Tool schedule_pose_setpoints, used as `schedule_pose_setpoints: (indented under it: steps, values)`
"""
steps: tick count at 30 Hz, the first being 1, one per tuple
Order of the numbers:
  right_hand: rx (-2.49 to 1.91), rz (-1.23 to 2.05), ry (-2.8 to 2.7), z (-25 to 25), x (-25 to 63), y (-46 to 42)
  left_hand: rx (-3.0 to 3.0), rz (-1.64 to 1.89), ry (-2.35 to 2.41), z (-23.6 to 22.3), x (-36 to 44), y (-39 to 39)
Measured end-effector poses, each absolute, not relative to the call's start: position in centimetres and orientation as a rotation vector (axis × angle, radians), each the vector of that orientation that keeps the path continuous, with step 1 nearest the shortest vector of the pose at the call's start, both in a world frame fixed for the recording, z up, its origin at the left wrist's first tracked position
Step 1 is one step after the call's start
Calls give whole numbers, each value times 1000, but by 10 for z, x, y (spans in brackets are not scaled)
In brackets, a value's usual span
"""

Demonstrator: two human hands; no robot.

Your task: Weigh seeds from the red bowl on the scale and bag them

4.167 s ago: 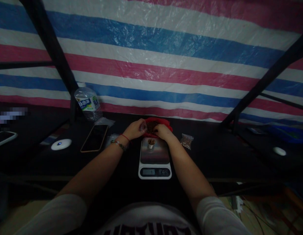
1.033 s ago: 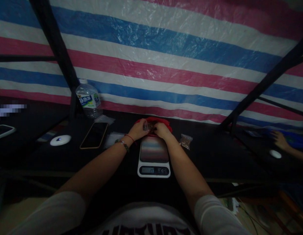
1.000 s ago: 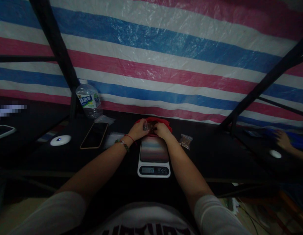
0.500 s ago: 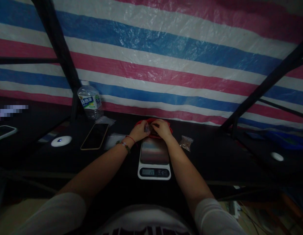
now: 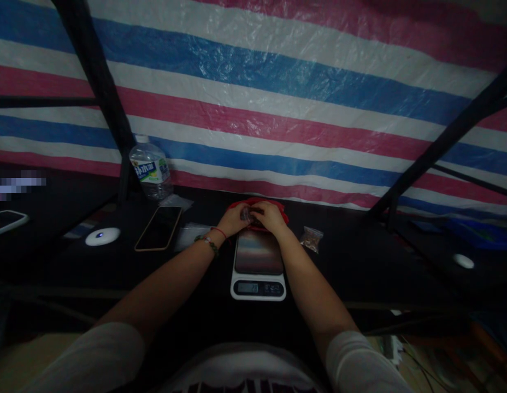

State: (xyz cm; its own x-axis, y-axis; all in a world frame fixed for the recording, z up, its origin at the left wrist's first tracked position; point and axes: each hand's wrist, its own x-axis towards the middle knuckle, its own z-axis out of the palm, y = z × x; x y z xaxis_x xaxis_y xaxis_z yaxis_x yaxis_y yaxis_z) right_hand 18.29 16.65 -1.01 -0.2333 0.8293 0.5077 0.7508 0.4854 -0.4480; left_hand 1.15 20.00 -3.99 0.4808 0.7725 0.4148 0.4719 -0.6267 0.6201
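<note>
My left hand [image 5: 233,219] is closed on a small clear plastic bag [image 5: 246,214] over a red bowl [image 5: 285,217]. Against the bag's mouth, the fingers of my right hand [image 5: 272,217] are pinched together, with dark brown bits at their tips too small to name. Both hands hide most of the bowl and what lies in it. Just in front stands a white kitchen scale [image 5: 259,256] with a dark plate and a lit display. A small filled bag of brown pieces [image 5: 311,239] lies to the right of my right forearm.
Flat clear bags [image 5: 190,236] and a phone [image 5: 160,228] lie left of my hands, with a white oval device [image 5: 102,236] farther left. A large plastic bottle [image 5: 152,169] stands behind them. Dark metal posts [image 5: 92,71] rise before the striped sheet [image 5: 253,109].
My right fingers have moved slightly left to the bag, bringing brown bits to its mouth. My left hand keeps hold of the bag. The scale and other items have stayed put.
</note>
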Motion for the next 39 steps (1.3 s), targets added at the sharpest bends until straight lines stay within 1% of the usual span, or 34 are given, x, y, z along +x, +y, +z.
schedule_pose_setpoints:
  steps: [3,6,9,16,24,39]
  values:
    - [-1243,147,-1995,-10,183,166,2277,932,1026,-41,12,202]
    - [-1215,147,-1927,-9,184,166,2247,978,1023,-41,12,201]
    - [-1223,168,-1880,-12,187,166,2215,1023,1010,-42,12,202]
    - [-1257,268,-1820,-23,193,171,2231,1000,999,-43,12,203]
    - [-1275,333,-1786,-22,190,169,2237,1000,981,-42,12,202]
    - [-1258,303,-1797,-25,193,165,2193,1004,1044,-40,12,199]
